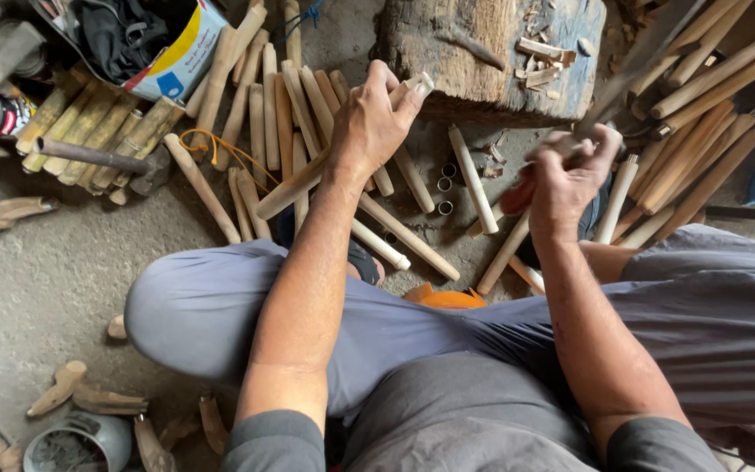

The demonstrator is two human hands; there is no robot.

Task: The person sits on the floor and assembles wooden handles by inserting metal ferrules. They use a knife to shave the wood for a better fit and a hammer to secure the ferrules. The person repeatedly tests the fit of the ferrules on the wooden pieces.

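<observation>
Left hand (373, 122) grips a wooden handle (342, 157) before the chopping block (491, 52); right hand (570, 175) clenches a blurred blade (635, 65) (probably a machete): strike clear of fingers.

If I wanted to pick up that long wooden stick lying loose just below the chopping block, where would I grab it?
Probably around the middle of the wooden stick, coming straight down from above. It lies flat on the ground, slanted, with open floor along both long sides, so fingers can close across its round shaft. Its upper end points toward the chopping block, and small metal rings lie to its left.
</observation>
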